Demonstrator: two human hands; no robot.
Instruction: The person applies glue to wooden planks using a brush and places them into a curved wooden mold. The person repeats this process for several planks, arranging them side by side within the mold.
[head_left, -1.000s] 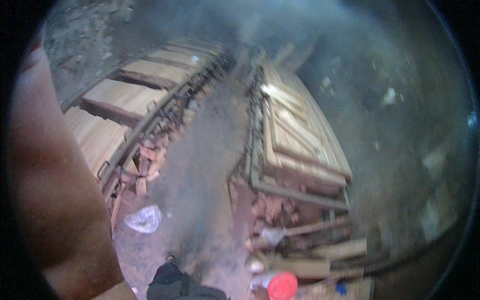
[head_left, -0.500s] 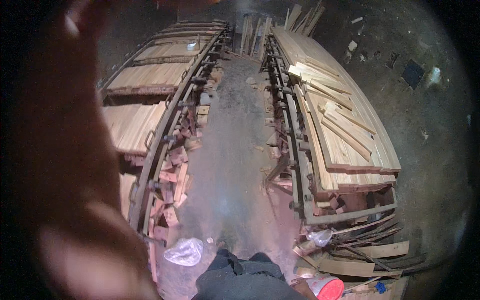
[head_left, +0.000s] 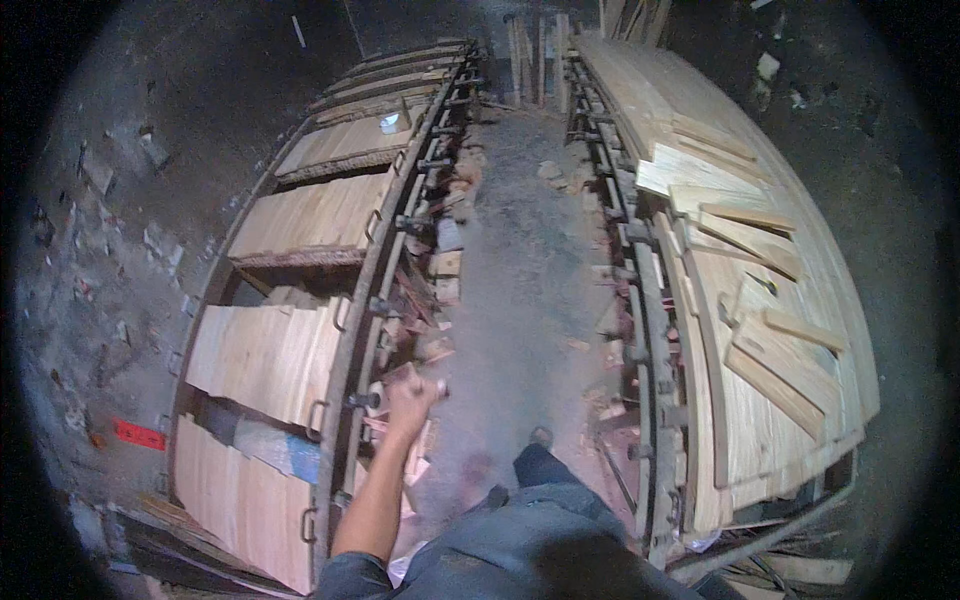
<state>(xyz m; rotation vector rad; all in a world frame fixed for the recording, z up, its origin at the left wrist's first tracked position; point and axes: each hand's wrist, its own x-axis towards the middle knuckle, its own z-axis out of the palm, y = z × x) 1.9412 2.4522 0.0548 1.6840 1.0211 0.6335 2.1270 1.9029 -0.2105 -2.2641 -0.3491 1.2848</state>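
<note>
My left hand (head_left: 408, 402) hangs over the aisle, close to the inner rail of the left rack (head_left: 342, 400). Its fingers are curled in, and a small pale spot shows at their tips; whether anything is held I cannot make out. Nearest to it are a dark clamp knob (head_left: 366, 400) on the rail and wood offcuts (head_left: 435, 348) on the floor beneath. Edge-joined wooden panels (head_left: 265, 360) lie across the left rack. My right hand is out of the picture.
To the right stands a second rack with a long stack of panels (head_left: 840, 300), loose boards (head_left: 775, 375) on top. A concrete aisle (head_left: 520, 250) runs between the racks. Upright planks (head_left: 525, 60) stand at the far end. A red label (head_left: 139, 435) lies at far left.
My left arm has dropped from close before the camera to beside the left rack. The view has shifted, and my right hand, earlier by a red-topped bucket, has left the picture.
</note>
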